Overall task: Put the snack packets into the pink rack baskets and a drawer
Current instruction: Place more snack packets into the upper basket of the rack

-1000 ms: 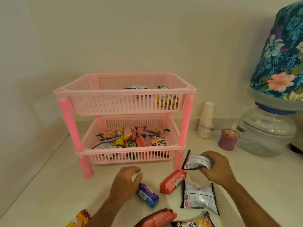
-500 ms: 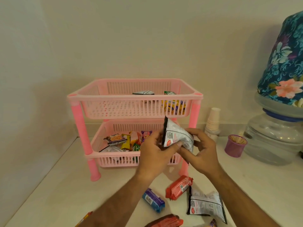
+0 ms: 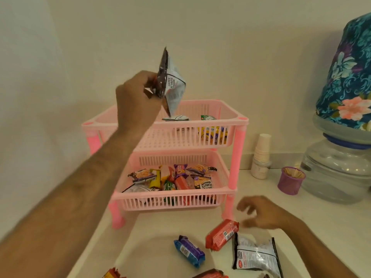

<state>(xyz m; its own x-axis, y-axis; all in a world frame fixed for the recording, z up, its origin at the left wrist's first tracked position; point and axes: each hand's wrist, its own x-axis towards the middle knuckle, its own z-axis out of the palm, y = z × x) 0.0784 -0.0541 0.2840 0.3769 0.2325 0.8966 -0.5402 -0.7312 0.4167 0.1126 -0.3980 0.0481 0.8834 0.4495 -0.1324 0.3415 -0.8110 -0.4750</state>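
- While the left hand [image 3: 138, 97] pinches a silver peanut packet [image 3: 173, 85] by its edge between thumb and curled fingers, the packet hangs tilted above the upper basket [image 3: 200, 141] of the pink rack, its lower corner just over the rim.
- Fingers of the right hand [image 3: 263, 212] are spread and loosely bent, holding nothing, hovering just above the red packet [image 3: 221, 234] on the counter [image 3: 148, 255].
- Beside that red packet lie a blue packet [image 3: 189, 250] and a second silver packet [image 3: 256, 255]; more packet ends peek in at the bottom edge.
- Inside the upper basket sit only a few packets toward the right; the lower basket [image 3: 170, 201] is well filled with mixed packets.
- No drawer is in view.
- Risk, as I judge it: the grip is only on an edge, so a loose release near the front rim could let the packet slide off the rim and drop to the counter.
- Another risk: the left forearm crosses in front of the rack's left post, and a careless pull back could nudge the light rack.
- Off to the right, a stack of paper cups [image 3: 262, 149] and a purple cup [image 3: 291, 180] stand near; a wide sweep by the right hand could topple them.
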